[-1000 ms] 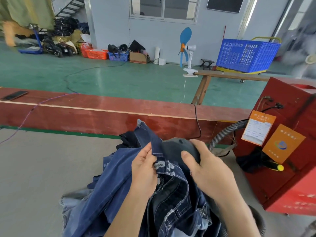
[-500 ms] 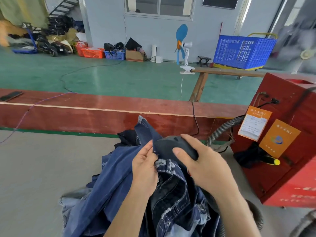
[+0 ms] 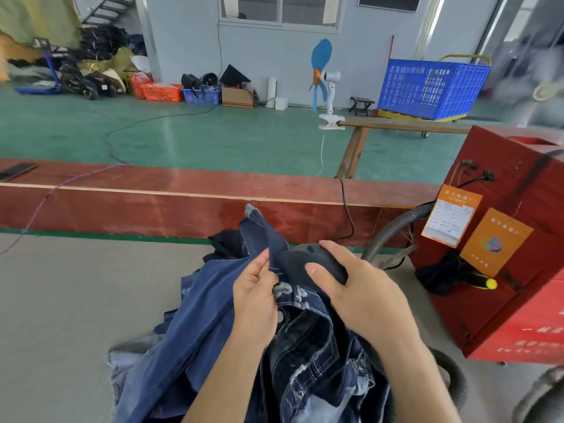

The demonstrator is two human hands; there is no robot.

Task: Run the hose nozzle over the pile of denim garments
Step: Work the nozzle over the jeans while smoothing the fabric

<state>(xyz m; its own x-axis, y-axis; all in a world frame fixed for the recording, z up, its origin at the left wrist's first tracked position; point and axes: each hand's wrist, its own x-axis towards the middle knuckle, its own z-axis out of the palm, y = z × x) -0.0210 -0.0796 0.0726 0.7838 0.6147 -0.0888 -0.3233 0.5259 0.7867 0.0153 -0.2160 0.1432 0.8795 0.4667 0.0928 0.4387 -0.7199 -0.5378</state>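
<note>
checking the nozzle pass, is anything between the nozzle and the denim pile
Nothing visible does. The right hand grips the dark nozzle right against the denim pile, while the left hand pinches a fold beside it.

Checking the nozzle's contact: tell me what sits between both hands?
In the head view, a raised denim fold separates left hand from right hand gripping the nozzle.

Green floor [image 3: 189,138], grey wall [image 3: 189,47] with window [image 3: 279,9], red bench [image 3: 183,203].
</note>
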